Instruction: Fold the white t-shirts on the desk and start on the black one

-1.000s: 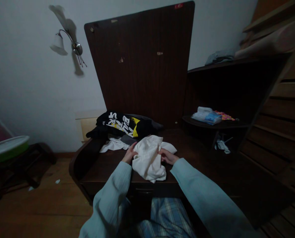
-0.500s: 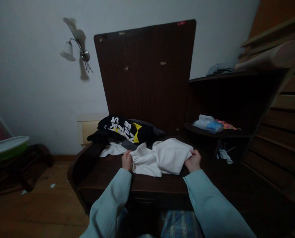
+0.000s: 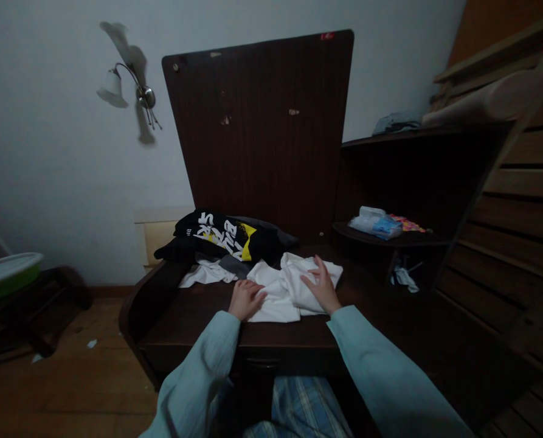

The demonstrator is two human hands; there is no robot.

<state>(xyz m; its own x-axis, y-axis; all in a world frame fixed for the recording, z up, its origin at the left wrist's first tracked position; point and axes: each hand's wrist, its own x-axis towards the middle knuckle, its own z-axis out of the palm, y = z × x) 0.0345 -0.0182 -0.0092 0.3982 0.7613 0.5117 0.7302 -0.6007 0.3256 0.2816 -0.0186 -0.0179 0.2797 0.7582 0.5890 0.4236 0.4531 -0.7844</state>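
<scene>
White cloth (image 3: 280, 295) lies on the dark desktop (image 3: 184, 313), between and under your two hands, loosely folded, creased, with its right part doubled over in a thicker layer. Your left hand (image 3: 245, 298) sits at the cloth's left edge, fingers bent, back of the hand up; can't tell if it pinches the fabric. Your right hand (image 3: 323, 288) is over the thicker right part, fingers spread, thumb well away from them, not clamped on anything. Your hands are apart from each other, cloth showing between them.

Beyond your left hand, a bit to its left: smaller white cloth (image 3: 208, 273), crumpled, with a gray cloth (image 3: 235, 266) at its right end. Farther past both: black garment (image 3: 193, 243) with white lettering and a yellow patch, heaped near the foot of the upright dark panel (image 3: 262, 140). Right of your right hand and farther off, a white-and-blue packet (image 3: 376, 224) lies on a corner shelf (image 3: 417, 241), just beside a pink-and-orange item (image 3: 406, 224). Well left of your left hand: green basin (image 3: 11, 277) with a pale rim, on a dark stool (image 3: 68, 286).
</scene>
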